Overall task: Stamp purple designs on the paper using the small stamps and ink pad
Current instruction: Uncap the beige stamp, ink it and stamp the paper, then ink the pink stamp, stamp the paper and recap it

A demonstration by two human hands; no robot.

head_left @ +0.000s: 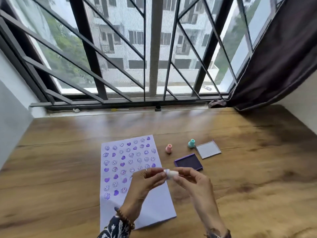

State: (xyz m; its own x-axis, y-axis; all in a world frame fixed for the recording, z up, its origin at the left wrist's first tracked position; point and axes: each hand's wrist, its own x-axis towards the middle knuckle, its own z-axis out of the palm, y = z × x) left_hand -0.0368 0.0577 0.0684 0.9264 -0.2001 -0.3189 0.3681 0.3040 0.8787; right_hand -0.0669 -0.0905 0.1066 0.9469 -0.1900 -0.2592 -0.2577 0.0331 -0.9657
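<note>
A pale sheet of paper (pixel 154 203) lies on the wooden table (pixel 68 169), its upper part covered with purple smiley and heart prints. Above its right edge I hold a small white stamp (pixel 169 174) sideways between both hands. My left hand (pixel 147 181) pinches its left end, and my right hand (pixel 190 179) grips its body. An open purple ink pad (pixel 188 162) lies just beyond my right hand. A pink stamp (pixel 169 148) and a teal stamp (pixel 191 143) stand upright farther back.
The ink pad's lid (pixel 207 149) lies open side up beside the teal stamp. A barred window (pixel 154 57) runs along the table's far edge, with a dark curtain (pixel 283 57) at the right. White walls close in both sides.
</note>
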